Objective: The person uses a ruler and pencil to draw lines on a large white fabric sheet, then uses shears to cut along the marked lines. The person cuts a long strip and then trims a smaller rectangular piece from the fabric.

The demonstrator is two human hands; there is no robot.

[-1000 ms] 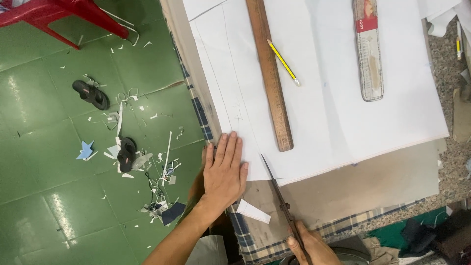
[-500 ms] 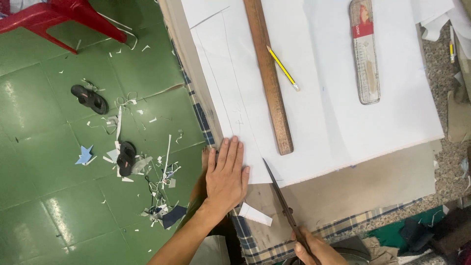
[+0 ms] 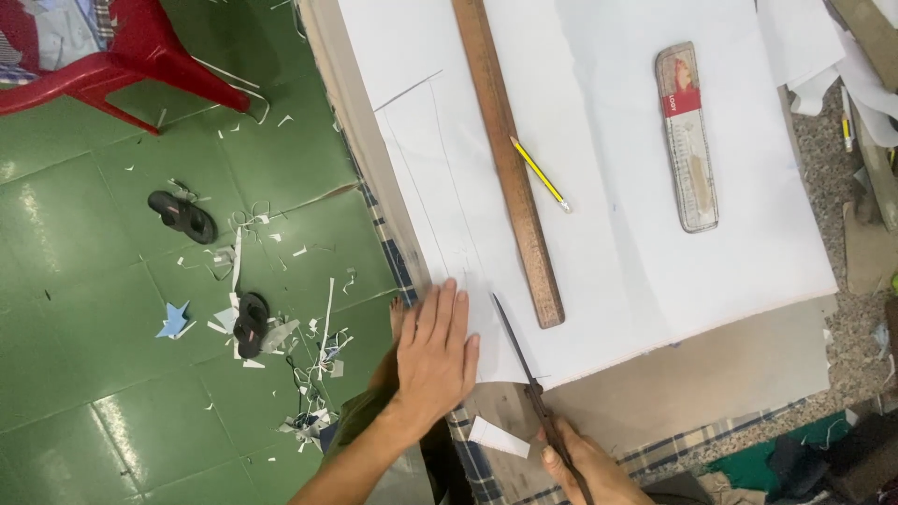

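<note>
Head view, left hand (image 3: 435, 351) flat at paper (image 3: 599, 187) edge, scissors (image 3: 524, 365)

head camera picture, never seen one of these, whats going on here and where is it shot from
There is no machine here: the camera sits on a person's head and looks straight down at their own two bare hands at a work table.

The left hand lies flat, fingers spread, pressing down the near edge of a large white sheet. The right hand, at the bottom edge of the picture, grips the handles of long scissors whose blades lie at the sheet's near edge, close beside the left hand.

On the sheet lie a long wooden ruler, a yellow pencil beside it, and a flat metal pencil tin. Under the sheet is brown board.

To the left is a green tiled floor with paper scraps, two dark sandals and a red plastic chair.
</note>
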